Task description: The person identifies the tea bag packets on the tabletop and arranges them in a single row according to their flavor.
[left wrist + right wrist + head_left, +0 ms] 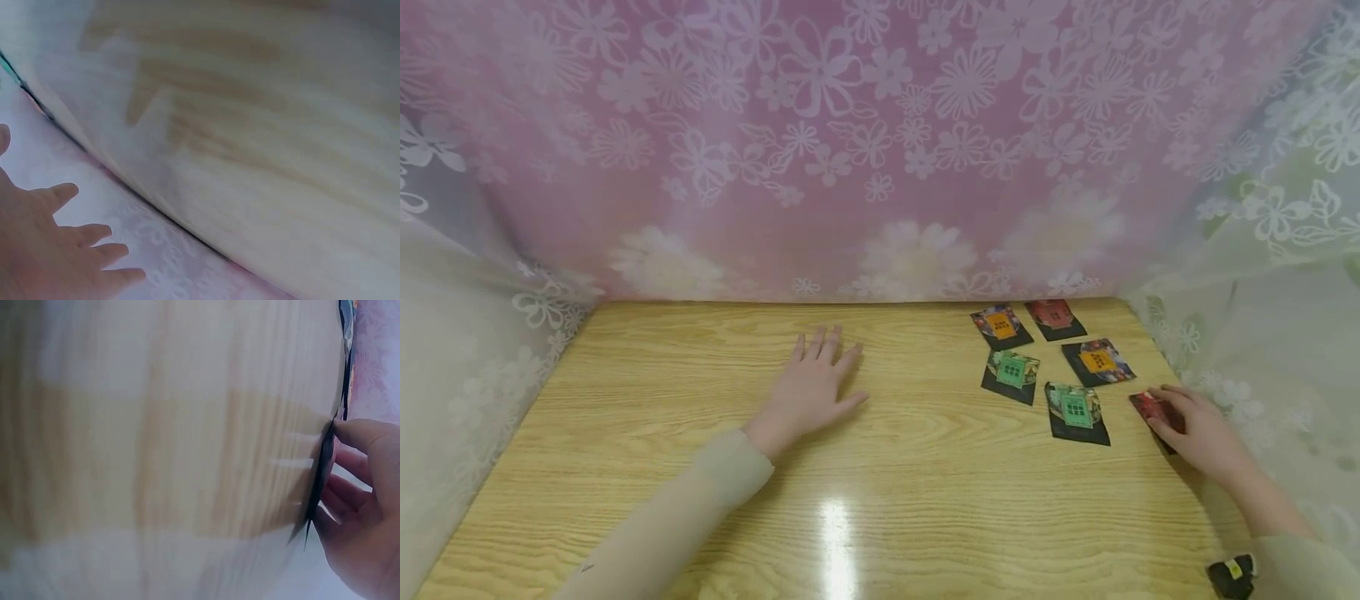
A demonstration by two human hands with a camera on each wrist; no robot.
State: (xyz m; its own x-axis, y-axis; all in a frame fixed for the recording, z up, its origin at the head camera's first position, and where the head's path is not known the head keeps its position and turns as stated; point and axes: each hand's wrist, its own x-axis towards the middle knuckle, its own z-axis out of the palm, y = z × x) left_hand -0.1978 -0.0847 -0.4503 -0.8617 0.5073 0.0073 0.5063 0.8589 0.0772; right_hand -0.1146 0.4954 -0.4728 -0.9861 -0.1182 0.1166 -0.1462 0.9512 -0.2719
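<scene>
At the table's right side my right hand point(1206, 433) grips a small red and black packet point(1148, 405) by its edges, fingers at the far end and thumb at the near one. In the right wrist view the packet point(323, 465) appears edge-on at the tabletop, with the fingers point(353, 465) curved over it. My left hand point(808, 387) is spread palm down over the middle of the table, holding nothing. The left wrist view shows that hand point(56, 244) with straight, parted fingers.
Left of the right hand lie two green-labelled packets point(1077, 412) point(1011, 375), two orange-labelled packets point(1098, 361) point(1002, 326) and a red one point(1056, 318). A black object point(1231, 577) sits by the right sleeve. Floral curtains point(880, 167) border the wooden table point(925, 500).
</scene>
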